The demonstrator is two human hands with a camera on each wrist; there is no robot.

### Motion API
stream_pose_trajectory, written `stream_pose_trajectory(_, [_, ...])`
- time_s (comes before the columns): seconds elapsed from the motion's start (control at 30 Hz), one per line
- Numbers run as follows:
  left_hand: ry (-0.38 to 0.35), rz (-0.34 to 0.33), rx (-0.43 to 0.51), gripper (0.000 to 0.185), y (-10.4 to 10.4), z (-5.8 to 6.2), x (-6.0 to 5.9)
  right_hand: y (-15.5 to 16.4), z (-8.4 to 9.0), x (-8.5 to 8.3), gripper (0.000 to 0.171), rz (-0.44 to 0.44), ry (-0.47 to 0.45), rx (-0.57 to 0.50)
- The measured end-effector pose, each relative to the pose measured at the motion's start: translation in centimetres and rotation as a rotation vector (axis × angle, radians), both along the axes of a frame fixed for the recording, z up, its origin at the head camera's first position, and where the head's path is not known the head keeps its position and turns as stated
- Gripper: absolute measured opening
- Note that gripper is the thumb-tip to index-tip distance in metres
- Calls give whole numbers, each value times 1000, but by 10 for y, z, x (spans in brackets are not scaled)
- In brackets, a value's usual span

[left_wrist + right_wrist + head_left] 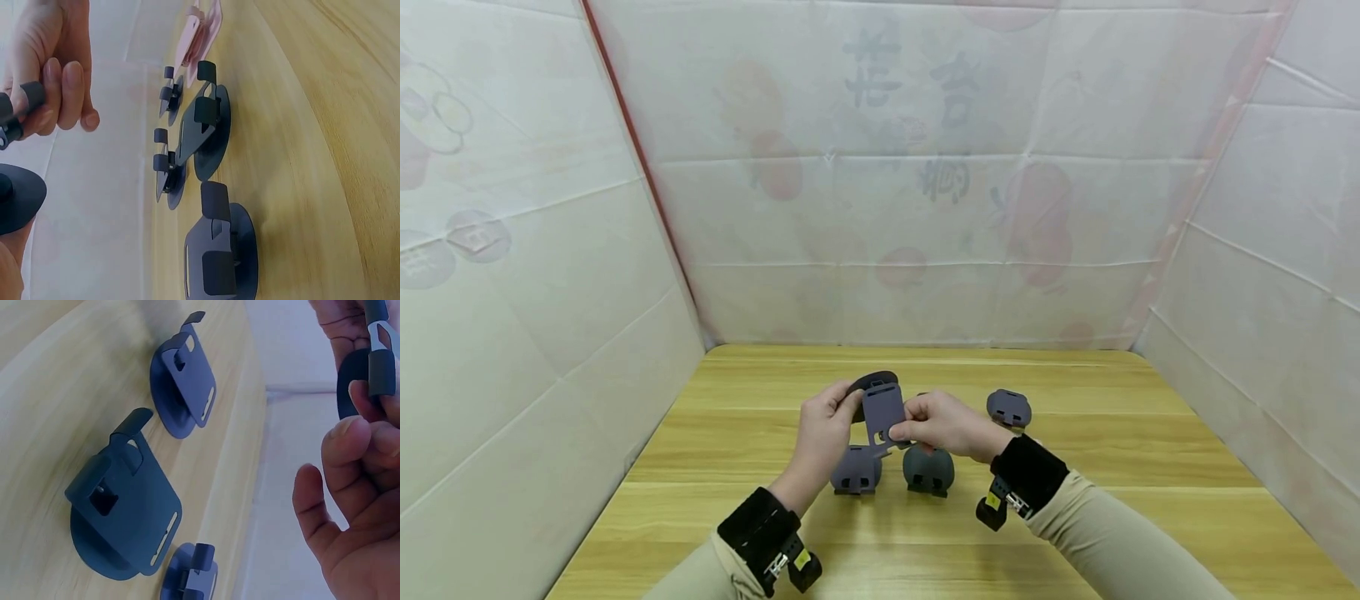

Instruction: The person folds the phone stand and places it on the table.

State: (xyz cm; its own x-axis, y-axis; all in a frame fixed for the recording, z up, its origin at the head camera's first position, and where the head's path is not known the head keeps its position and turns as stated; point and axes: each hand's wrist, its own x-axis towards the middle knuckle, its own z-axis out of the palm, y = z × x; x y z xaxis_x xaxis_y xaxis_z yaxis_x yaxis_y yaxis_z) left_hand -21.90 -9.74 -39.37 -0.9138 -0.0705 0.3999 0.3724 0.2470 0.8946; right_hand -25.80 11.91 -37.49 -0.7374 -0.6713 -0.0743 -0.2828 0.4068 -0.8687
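Note:
A grey-purple phone stand [883,407] is held up above the table between both hands. My left hand [823,429] grips its dark round base [874,381] on the left. At the plate's lower right, my right hand [951,423] pinches the stand near its hooked lip, thumb in front. The right wrist view shows that lip [382,374] close to the fingers. Below the hands stand a grey-purple phone stand [856,472] on the left and a dark green phone stand [928,470] on the right; neither is touched.
Another grey phone stand [1009,407] stands farther back on the right. The left wrist view also shows a pink phone stand [199,40] and small dark stands [169,165] beyond the green one. The wooden table [760,392] ends at cloth-covered walls [880,208].

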Motion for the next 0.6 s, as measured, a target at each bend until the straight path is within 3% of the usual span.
stream_pose_trajectory(0.4, [-164, -82, 156, 23, 3, 6, 4, -4, -5, 4, 32, -66, 106, 23])
stream_pose_trajectory(0.6, [-212, -118, 225, 24, 4, 6, 4, -7, -7, 4, 24, -96, 143, 41])
